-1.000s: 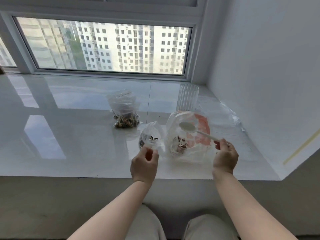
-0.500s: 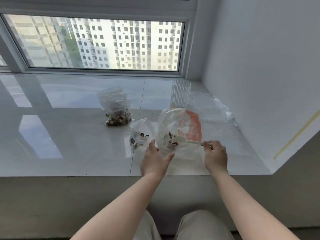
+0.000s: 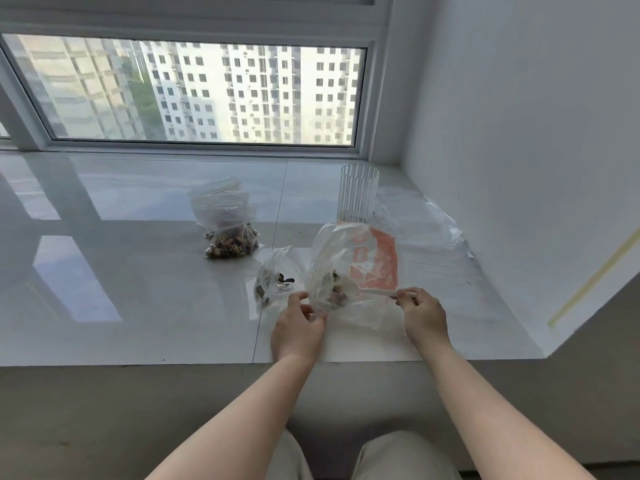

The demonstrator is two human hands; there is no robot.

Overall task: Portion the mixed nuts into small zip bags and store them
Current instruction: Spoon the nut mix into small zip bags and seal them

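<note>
Two small bags carry nuts so far, and the big supply bag looks nearly spent, so the portioning appears well advanced but unfinished. Everything sits on the white bench (image 3: 138,271) under the window, and the large bag with the orange print (image 3: 349,271) serves as the landmark. It stands open near the front edge, with only a small clump of mixed nuts (image 3: 337,292) visible low inside.

Just behind it and slightly right stands a clear ribbed cup (image 3: 358,195), seemingly empty. A flat sheet of clear plastic (image 3: 433,230) lies to its right, toward the wall.

Well to its left and farther back rests a filled zip bag (image 3: 228,230), dark with nuts; whether its seal is pressed closed cannot be told. Just beside the large bag's left side stands a small zip bag (image 3: 273,282), mouth open, holding only a few nuts.

The left hand (image 3: 299,327) has a pinching grip on plastic at the large bag's lower left edge. The right hand (image 3: 424,315) has its fingers closed round the handle of a white spoon (image 3: 374,292), whose bowl sits among the nuts inside the large bag.

Judged remaining: more scoops into the small bag, sealing it, then storing the portions.
</note>
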